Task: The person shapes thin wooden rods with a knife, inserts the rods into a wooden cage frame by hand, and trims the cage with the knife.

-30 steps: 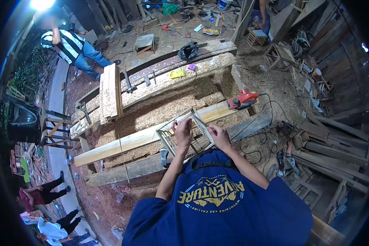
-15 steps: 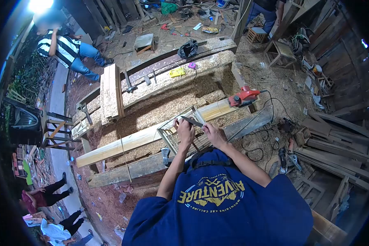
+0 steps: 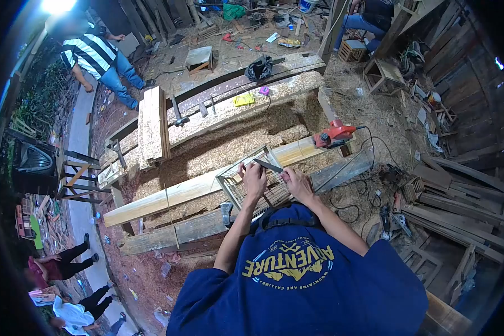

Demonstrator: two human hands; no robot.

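Observation:
My right hand (image 3: 299, 185) is closed around the end of a dark knife (image 3: 269, 165), whose blade points to the left. My left hand (image 3: 255, 178) is closed just under the blade's tip; what lies in its fingers is too small to make out. Both hands are over a slatted wooden frame (image 3: 228, 186), which rests across a pale plank (image 3: 187, 193) and a grey weathered beam (image 3: 179, 234). A hammer head (image 3: 226, 213) shows beside my left forearm.
A red power planer (image 3: 335, 134) with a cord sits on the plank's right end. Beyond it, a shaving-covered bench carries stacked boards (image 3: 153, 126), a hammer (image 3: 178, 112), a yellow item (image 3: 243, 99) and a black bag (image 3: 259, 68). Several people stand on the left; wood lies piled at right.
The knife and both hands have shifted only slightly. The person in the striped shirt has lowered an arm, and the person at the top right has changed posture.

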